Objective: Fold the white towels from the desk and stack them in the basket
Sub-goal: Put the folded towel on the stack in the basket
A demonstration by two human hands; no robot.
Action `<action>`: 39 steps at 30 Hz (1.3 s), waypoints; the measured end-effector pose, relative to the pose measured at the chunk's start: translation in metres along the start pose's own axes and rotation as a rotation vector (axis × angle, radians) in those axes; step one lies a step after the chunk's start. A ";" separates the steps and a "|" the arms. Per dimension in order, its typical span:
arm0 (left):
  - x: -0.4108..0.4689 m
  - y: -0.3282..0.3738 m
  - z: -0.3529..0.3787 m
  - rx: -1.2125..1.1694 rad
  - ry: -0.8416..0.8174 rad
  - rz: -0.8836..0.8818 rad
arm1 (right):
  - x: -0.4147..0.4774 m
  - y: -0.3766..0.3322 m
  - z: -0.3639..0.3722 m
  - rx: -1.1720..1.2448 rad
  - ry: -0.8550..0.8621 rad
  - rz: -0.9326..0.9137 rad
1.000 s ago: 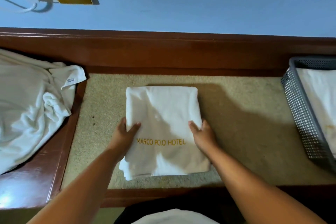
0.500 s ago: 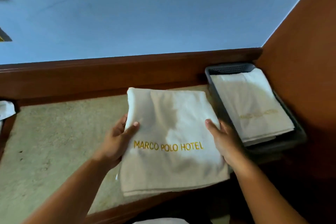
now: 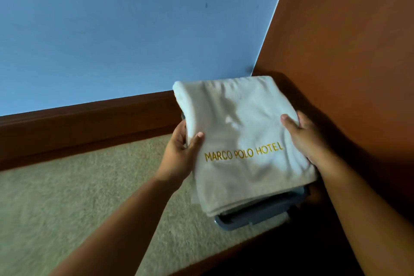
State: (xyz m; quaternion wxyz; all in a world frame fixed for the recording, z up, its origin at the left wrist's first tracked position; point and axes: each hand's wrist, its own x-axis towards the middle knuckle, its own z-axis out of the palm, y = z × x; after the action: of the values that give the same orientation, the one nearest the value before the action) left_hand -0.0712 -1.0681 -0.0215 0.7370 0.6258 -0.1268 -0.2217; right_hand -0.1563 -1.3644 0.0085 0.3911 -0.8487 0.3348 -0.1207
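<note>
A folded white towel [image 3: 242, 132] with gold "MARCO POLO HOTEL" lettering is held over the grey basket [image 3: 253, 218]. My left hand [image 3: 180, 155] grips its left edge, thumb on top and fingers underneath. My right hand [image 3: 304, 139] grips its right edge the same way. The towel covers almost all of the basket; only the basket's near rim shows below it. What lies inside the basket is hidden.
The beige desk top [image 3: 78, 204] stretches to the left of the basket, with a dark wooden ledge [image 3: 89, 127] behind it. A blue wall rises at the back and an orange-brown wall [image 3: 349, 51] stands close on the right.
Both hands lifted the folded towel off the desk and carried it right, over the basket. The view swung right, so the heap of unfolded towels at the left is out of sight.
</note>
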 end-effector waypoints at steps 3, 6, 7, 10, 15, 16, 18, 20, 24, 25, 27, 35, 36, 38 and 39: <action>0.011 -0.027 0.003 0.290 -0.021 -0.451 | 0.025 0.037 0.015 -0.459 -0.261 0.226; 0.012 -0.056 -0.005 0.645 0.037 -0.502 | 0.015 0.064 0.039 -0.723 -0.330 0.203; 0.013 -0.063 -0.006 0.751 0.087 -0.439 | 0.012 0.069 0.047 -0.712 -0.285 0.163; 0.017 -0.073 -0.003 0.921 0.081 -0.285 | 0.005 0.078 0.074 -0.728 -0.207 -0.014; 0.024 -0.098 0.010 1.244 -0.257 -0.224 | 0.025 0.090 0.105 -0.703 -0.221 -0.380; 0.026 -0.102 0.013 1.299 -0.287 -0.229 | 0.032 0.088 0.111 -0.694 -0.262 -0.418; 0.033 -0.102 0.021 1.412 -0.271 -0.169 | 0.047 0.082 0.122 -0.680 -0.356 -0.468; 0.047 -0.103 0.028 1.504 -0.221 -0.023 | 0.064 0.082 0.130 -0.692 -0.383 -0.470; 0.084 -0.111 0.021 1.629 -0.328 -0.036 | 0.089 0.107 0.144 -0.752 -0.274 -0.365; 0.092 -0.113 0.016 1.635 -0.358 -0.098 | 0.093 0.110 0.148 -0.739 -0.248 -0.333; 0.102 -0.115 0.009 1.643 -0.375 -0.169 | 0.099 0.107 0.157 -0.712 -0.208 -0.295; 0.072 -0.125 0.034 1.720 -0.414 -0.111 | 0.083 0.123 0.153 -0.738 -0.193 -0.348; 0.060 -0.132 0.037 1.716 -0.445 -0.010 | 0.073 0.126 0.150 -0.737 -0.205 -0.351; 0.038 -0.143 0.042 1.678 -0.471 0.076 | 0.051 0.134 0.145 -0.732 -0.233 -0.350; 0.029 -0.144 0.043 1.672 -0.505 0.054 | 0.038 0.136 0.141 -0.730 -0.243 -0.344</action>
State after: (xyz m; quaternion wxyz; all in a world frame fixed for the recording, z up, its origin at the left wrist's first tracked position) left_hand -0.0902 -1.1369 -0.1569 -0.0090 0.8904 -0.4221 -0.1702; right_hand -0.1264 -1.3711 -0.1890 0.0756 -0.9832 0.1604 0.0432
